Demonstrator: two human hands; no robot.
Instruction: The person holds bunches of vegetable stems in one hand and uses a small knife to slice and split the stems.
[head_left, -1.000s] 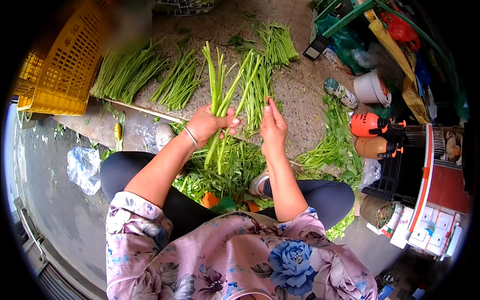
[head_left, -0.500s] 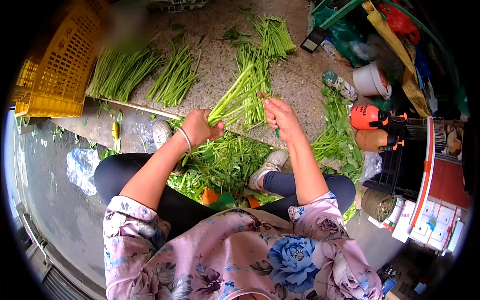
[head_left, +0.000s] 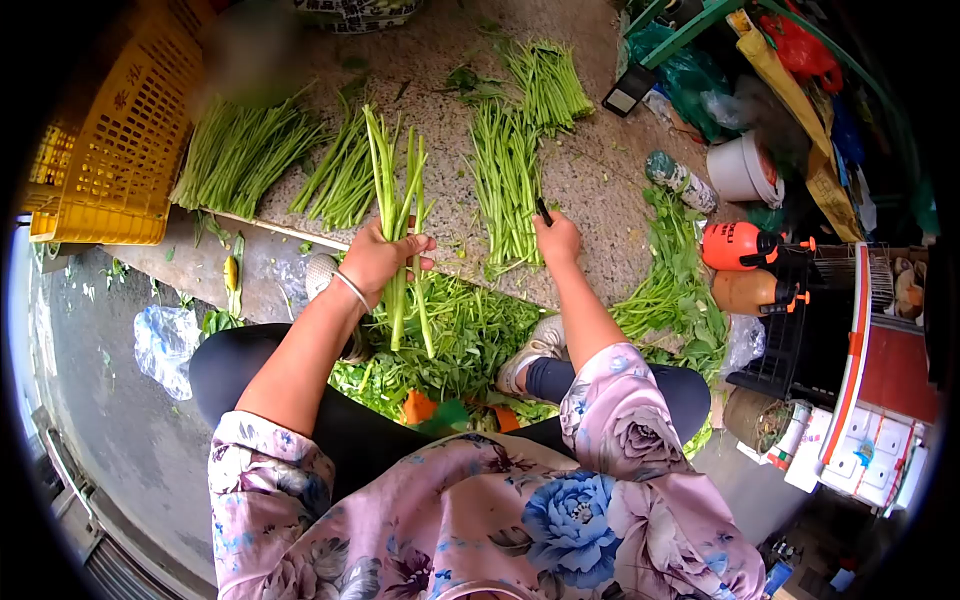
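Note:
My left hand (head_left: 385,258), with a bracelet at the wrist, grips several green stems (head_left: 395,185) that stand nearly upright over a leafy green heap (head_left: 465,335). My right hand (head_left: 557,238) is closed around a small dark tool (head_left: 543,210), perhaps a knife, whose far end is hard to make out. Just left of that hand lies a stem bundle (head_left: 505,175) on the stone slab (head_left: 600,175). Beyond it is another bundle (head_left: 550,85). Two more stem piles, a large one (head_left: 240,150) and a smaller one (head_left: 345,170), lie at the left.
A yellow crate (head_left: 125,130) stands at the far left, a plastic bag (head_left: 166,345) on the ground below. Leafy stalks (head_left: 670,285) lie right of the slab, near a white bucket (head_left: 742,170) and an orange spray bottle (head_left: 735,245). My shoes flank the leafy heap.
The held stems tilted right, then swung back upright as my left hand moved slightly left. My right hand has moved away from them, and the dark tool now shows in it.

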